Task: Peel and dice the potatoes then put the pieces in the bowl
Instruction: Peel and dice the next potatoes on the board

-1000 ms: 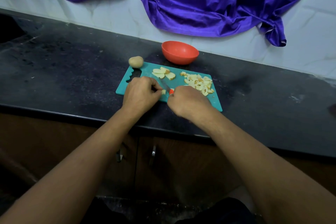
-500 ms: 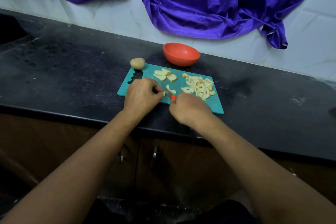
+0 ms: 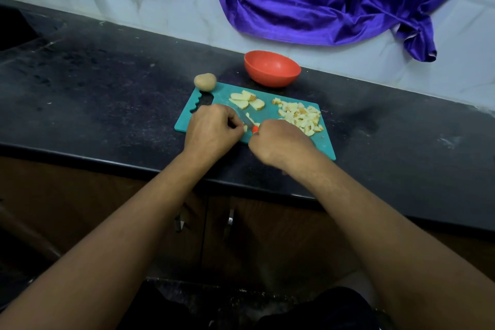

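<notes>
Hands work at the board's near edge; clock directions are read from board centre.

Left hand (image 3: 211, 130), 7 o'clock: fingers curled down, tips pinning a small pale piece (image 3: 247, 121) to the board (image 3: 222, 94). Most of the piece is hidden by the knuckles.

Right hand (image 3: 278, 142), 6 o'clock: closed round the orange handle of the knife (image 3: 245, 118). The blade points toward 11 o'clock, just beside the left fingertips. Cannot tell whether the edge is in the piece.

Dice (image 3: 302, 116), 3 o'clock: a loose heap, some with brown skin edges.

Slices (image 3: 246, 99), 12 o'clock: overlapping, not yet diced.

Potato (image 3: 205, 81), 10 o'clock: whole, skin on, sitting on the counter (image 3: 107, 94) against the board's far corner.

Bowl (image 3: 272, 68), 1 o'clock: past the board and apart from it, with no pieces visible inside.

Cloth (image 3: 321, 0), 12 o'clock: hanging on the far wall.

Handling, as a judgement:
- Cut potato is firm but probably wet and slippery, and the small piece is light enough to skid under the blade.
- Hold the piece flat face down, pressing from above at the end away from the edge, with fingertips tucked.
- The whole potato is rounder and heavier and likely to roll, so grip it across the middle.
- Dice are better scooped than pinched.
</notes>
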`<act>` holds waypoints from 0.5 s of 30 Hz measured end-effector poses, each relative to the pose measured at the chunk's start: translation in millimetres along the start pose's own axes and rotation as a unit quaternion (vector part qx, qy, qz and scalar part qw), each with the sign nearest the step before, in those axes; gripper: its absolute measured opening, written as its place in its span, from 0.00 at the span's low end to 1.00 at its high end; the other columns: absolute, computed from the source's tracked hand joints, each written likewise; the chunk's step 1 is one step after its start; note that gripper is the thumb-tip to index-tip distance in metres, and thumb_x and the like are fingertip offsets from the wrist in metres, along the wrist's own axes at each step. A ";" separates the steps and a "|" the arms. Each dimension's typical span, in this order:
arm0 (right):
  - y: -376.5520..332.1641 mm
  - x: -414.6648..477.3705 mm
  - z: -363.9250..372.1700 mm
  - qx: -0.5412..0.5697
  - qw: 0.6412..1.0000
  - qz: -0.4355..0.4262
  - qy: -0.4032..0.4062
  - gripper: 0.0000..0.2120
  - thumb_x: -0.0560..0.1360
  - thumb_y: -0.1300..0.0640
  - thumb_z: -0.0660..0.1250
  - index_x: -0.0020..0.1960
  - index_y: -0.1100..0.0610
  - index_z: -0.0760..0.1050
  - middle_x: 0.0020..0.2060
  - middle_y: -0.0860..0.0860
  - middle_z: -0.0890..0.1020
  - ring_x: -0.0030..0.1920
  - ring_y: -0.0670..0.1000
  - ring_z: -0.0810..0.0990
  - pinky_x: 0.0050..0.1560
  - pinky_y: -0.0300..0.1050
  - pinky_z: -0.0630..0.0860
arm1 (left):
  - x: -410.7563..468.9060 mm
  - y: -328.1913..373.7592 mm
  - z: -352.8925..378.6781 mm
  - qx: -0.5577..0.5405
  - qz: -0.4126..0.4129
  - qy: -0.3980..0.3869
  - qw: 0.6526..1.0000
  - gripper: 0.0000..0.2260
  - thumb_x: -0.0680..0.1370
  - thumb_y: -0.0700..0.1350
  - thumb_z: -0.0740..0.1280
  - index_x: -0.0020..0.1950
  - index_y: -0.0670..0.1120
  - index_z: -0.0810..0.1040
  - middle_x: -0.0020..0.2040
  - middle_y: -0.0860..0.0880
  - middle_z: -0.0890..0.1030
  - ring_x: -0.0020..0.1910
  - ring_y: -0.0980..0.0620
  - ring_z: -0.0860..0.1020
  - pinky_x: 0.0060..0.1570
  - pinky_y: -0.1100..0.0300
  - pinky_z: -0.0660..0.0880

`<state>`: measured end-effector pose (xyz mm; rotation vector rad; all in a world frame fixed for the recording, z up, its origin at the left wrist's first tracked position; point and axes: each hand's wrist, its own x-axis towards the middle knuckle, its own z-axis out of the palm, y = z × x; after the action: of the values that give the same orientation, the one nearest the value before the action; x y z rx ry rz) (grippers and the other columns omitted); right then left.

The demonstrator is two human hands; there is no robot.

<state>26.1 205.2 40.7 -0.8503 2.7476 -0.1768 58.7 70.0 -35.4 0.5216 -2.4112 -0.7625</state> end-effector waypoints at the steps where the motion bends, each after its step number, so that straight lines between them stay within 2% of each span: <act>1: -1.3 0.0 -1.7 0.000 1.000 0.002 -0.004 0.08 0.82 0.49 0.60 0.52 0.54 0.72 0.43 0.51 0.75 0.46 0.53 0.78 0.50 0.53 0.79 | -0.4 -0.2 -0.4 -0.001 0.000 0.000 1.000 0.03 0.75 0.45 0.75 0.42 0.52 0.85 0.38 0.60 0.83 0.41 0.61 0.81 0.50 0.55 0.82; 5: -1.0 0.7 4.3 -0.011 1.000 -0.006 0.003 0.12 0.81 0.50 0.60 0.59 0.55 0.75 0.43 0.50 0.74 0.49 0.53 0.76 0.48 0.51 0.74 | 0.5 -0.9 0.0 0.000 -0.002 -0.007 1.000 0.03 0.74 0.45 0.75 0.42 0.53 0.85 0.37 0.61 0.82 0.41 0.61 0.81 0.49 0.56 0.81; 10: 7.6 -6.9 37.3 -0.041 0.998 -0.006 0.051 0.14 0.83 0.48 0.61 0.61 0.55 0.76 0.50 0.53 0.78 0.50 0.54 0.78 0.44 0.50 0.74 | -0.4 -0.6 0.0 0.009 0.007 0.003 1.000 0.03 0.75 0.45 0.75 0.42 0.53 0.85 0.34 0.66 0.76 0.41 0.62 0.80 0.49 0.60 0.79; 15: 13.2 -4.6 33.7 -0.008 0.999 0.003 0.041 0.14 0.84 0.47 0.59 0.59 0.55 0.77 0.48 0.52 0.79 0.49 0.53 0.78 0.44 0.50 0.75 | -2.2 -1.0 -1.0 0.009 0.004 -0.001 1.000 0.01 0.76 0.46 0.75 0.45 0.53 0.86 0.41 0.62 0.82 0.44 0.61 0.80 0.51 0.59 0.79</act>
<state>32.2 217.3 6.9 -0.8575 2.8316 -0.1938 61.1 70.0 -36.1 0.5193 -2.4219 -0.7385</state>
